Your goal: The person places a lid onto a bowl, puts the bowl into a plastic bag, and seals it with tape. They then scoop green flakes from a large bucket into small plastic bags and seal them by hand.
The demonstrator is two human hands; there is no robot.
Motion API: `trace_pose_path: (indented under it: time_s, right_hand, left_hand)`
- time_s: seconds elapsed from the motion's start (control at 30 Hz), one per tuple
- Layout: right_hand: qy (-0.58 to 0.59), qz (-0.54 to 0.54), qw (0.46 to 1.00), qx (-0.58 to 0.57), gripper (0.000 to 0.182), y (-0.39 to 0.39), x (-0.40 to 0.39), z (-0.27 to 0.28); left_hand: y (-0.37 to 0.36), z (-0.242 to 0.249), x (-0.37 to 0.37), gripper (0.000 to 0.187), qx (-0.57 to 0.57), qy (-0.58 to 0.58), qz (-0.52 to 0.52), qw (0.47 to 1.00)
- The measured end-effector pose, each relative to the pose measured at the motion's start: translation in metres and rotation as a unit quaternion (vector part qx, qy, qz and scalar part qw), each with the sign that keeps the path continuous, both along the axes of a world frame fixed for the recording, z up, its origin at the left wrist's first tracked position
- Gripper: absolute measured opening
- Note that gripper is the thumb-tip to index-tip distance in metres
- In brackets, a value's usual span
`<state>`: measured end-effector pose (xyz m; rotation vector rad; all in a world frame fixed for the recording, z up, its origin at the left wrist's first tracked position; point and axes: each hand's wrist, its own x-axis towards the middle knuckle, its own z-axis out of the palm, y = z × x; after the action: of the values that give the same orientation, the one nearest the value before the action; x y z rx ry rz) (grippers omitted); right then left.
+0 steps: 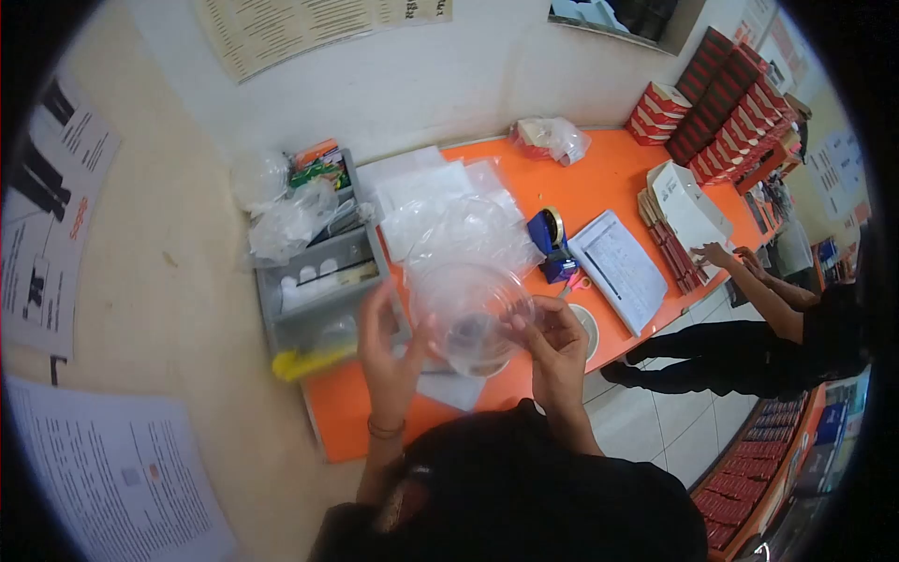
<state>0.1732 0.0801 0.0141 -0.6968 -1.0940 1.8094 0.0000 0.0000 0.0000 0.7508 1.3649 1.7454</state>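
Observation:
Between my two hands is a clear round plastic container (468,314), held above the orange table's front part. My left hand (389,347) grips its left side, with the thumb towards the container. On the right side, my right hand (548,347) pinches the rim between thumb and fingers. Behind the container lie crumpled clear plastic bags (468,229) and white sheets (398,178). A white round bowl (585,330) stands just beyond my right hand, partly covered by it.
Left is a grey divided tray (273,309) with packets and a yellow item (314,362). Right are a blue tape dispenser (552,245), pink scissors (574,285) and a notebook (620,267). Another person (796,323) handles cartons (688,211) beside stacked red boxes (740,122).

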Motion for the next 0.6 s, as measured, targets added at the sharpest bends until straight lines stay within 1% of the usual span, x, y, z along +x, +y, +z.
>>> trace_pose_path:
  time_s: [0.03, 0.07, 0.1, 0.17, 0.2, 0.23, 0.3, 0.33, 0.37, 0.4, 0.43, 0.47, 0.5, 0.53, 0.57, 0.6]
  right_hand:
    - [-0.011, -0.016, 0.998, 0.057, 0.031, 0.0, -0.002, 0.004]
    - [-0.021, -0.032, 0.993, 0.114, 0.031, -0.001, -0.005, 0.009]
    - [0.002, -0.031, 0.995, 0.096, 0.031, -0.021, -0.008, 0.006]
    - [-0.066, -0.037, 0.966, 0.249, 0.032, -0.029, -0.002, 0.018]
    - [-0.051, -0.013, 0.966, 0.253, 0.031, -0.035, 0.0, 0.03]
    - [-0.047, -0.005, 0.967, 0.25, 0.031, -0.038, 0.001, 0.028]
    - [0.015, 0.001, 0.987, 0.161, 0.03, -0.042, 0.004, 0.025]
    - [0.061, -0.013, 0.997, 0.052, 0.027, -0.042, 0.006, 0.03]
    - [0.063, -0.01, 0.997, 0.052, 0.027, -0.037, 0.008, 0.032]
    - [0.102, -0.03, 0.994, -0.007, 0.026, -0.027, 0.01, 0.034]
    - [0.141, -0.049, 0.987, -0.066, 0.027, -0.02, 0.014, 0.035]
    - [0.131, -0.048, 0.989, -0.053, 0.028, -0.013, 0.017, 0.032]
    - [0.134, -0.046, 0.989, -0.053, 0.028, -0.011, 0.018, 0.031]
    - [0.138, -0.056, 0.986, -0.079, 0.029, -0.009, 0.019, 0.03]
    - [0.14, -0.065, 0.982, -0.105, 0.03, -0.008, 0.02, 0.028]
    - [0.139, -0.065, 0.981, -0.118, 0.03, -0.006, 0.021, 0.024]
  left_hand:
    - [-0.002, 0.008, 0.009, 0.048, 0.02, 0.167, 0.115, 0.979]
    - [-0.004, 0.015, 0.015, 0.043, 0.037, 0.328, 0.224, 0.917]
    - [-0.026, 0.022, 0.02, 0.043, 0.026, 0.354, 0.221, 0.909]
    - [-0.038, 0.027, 0.043, 0.039, 0.1, 0.329, 0.059, 0.937]
    - [-0.035, 0.035, 0.054, 0.037, 0.096, 0.33, 0.058, 0.937]
    - [-0.035, 0.037, 0.056, 0.037, 0.09, 0.333, 0.064, 0.936]
    - [-0.035, 0.04, 0.06, 0.041, 0.117, 0.406, 0.132, 0.896]
    - [-0.035, 0.042, 0.061, 0.041, 0.115, 0.41, 0.135, 0.895]
    - [-0.034, 0.044, 0.062, 0.042, 0.101, 0.411, 0.224, 0.878]
    - [-0.034, 0.046, 0.062, 0.043, 0.089, 0.41, 0.31, 0.853]
    - [-0.036, 0.045, 0.061, 0.043, 0.091, 0.414, 0.311, 0.851]
    - [-0.039, 0.042, 0.059, 0.043, 0.093, 0.25, 0.223, 0.938]
    - [-0.043, 0.038, 0.057, 0.043, 0.091, 0.074, 0.126, 0.985]
    - [-0.046, 0.033, 0.056, 0.036, 0.083, 0.028, 0.09, 0.992]
    - [-0.048, 0.031, 0.059, 0.036, 0.083, 0.029, 0.093, 0.992]
    - [-0.049, 0.029, 0.061, 0.033, 0.088, -0.001, 0.074, 0.993]
